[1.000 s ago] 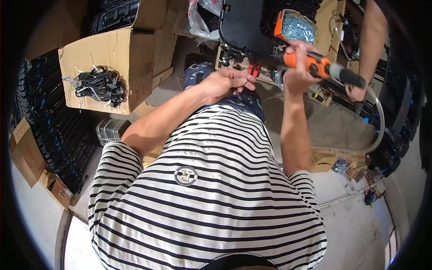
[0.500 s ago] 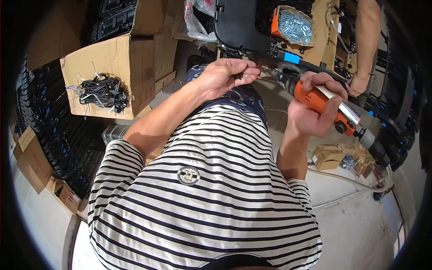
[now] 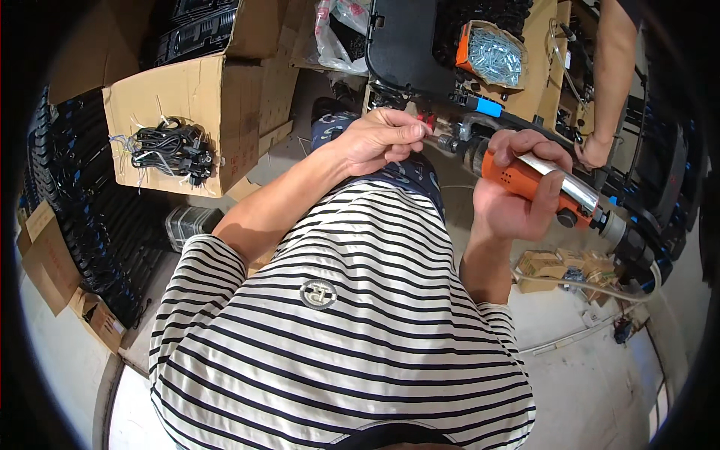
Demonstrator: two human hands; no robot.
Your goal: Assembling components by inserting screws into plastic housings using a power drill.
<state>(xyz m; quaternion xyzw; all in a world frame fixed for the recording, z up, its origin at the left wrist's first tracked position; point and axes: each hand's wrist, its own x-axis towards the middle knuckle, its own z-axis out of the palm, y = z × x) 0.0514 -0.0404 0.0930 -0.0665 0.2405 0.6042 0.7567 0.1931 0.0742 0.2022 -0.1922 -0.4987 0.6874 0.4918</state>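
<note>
My right hand [image 3: 517,202] is wrapped around an orange and silver air screwdriver [image 3: 510,177], which lies slantwise with its chuck and bit toward the left. My left hand [image 3: 384,141] is closed in a pinch right at the tip of the bit. What sits between those fingertips is too small to make out. Just beyond both hands is a black plastic frame [image 3: 405,49] with a blue piece [image 3: 489,107] on its near edge. A small red part [image 3: 427,120] shows close behind my left fingertips.
An open orange box of silver screws [image 3: 491,54] stands at the back. Another person's arm [image 3: 613,82] reaches in at the far right. Cartons with black cables [image 3: 172,150] on top fill the left side. An air hose [image 3: 592,287] trails from the screwdriver past small cardboard boxes [image 3: 541,268].
The screwdriver has shifted slightly left and down, bringing its bit up to my left fingertips. My left fingers, looser before, have closed into a pinch.
</note>
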